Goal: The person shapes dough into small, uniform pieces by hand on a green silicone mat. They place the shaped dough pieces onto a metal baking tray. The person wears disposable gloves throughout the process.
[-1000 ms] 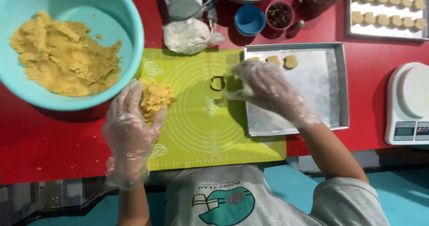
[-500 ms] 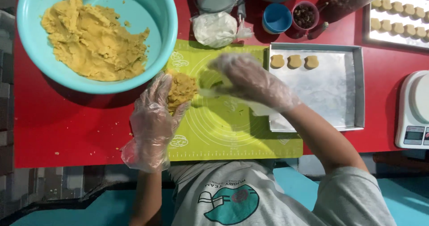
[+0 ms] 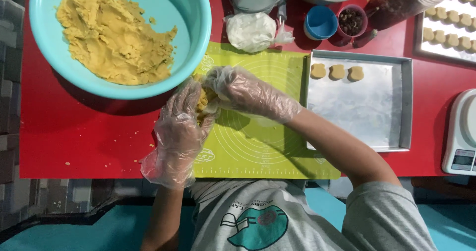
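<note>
Both of my hands wear clear plastic gloves. My left hand (image 3: 179, 127) lies palm up over the left part of the green silicone mat (image 3: 258, 137), cupping a lump of yellow dough (image 3: 203, 99). My right hand (image 3: 238, 90) presses onto that same lump from above, close under the rim of the turquoise bowl (image 3: 196, 13). The bowl holds a large mass of the same yellow dough (image 3: 111, 37). Three cut dough pieces (image 3: 337, 72) sit in a row at the top of the metal baking tray (image 3: 406, 107).
A red table (image 3: 74, 137) carries everything. Behind the mat lie a white bag (image 3: 250, 30), a blue cup (image 3: 320, 22) and a small cup of dark bits (image 3: 351, 20). A second tray of dough pieces (image 3: 448, 28) is far right, a white scale (image 3: 461, 137) below it.
My right hand has come left from the baking tray to the dough lump in my left hand. The tray went from two pieces to three. The view has shifted.
</note>
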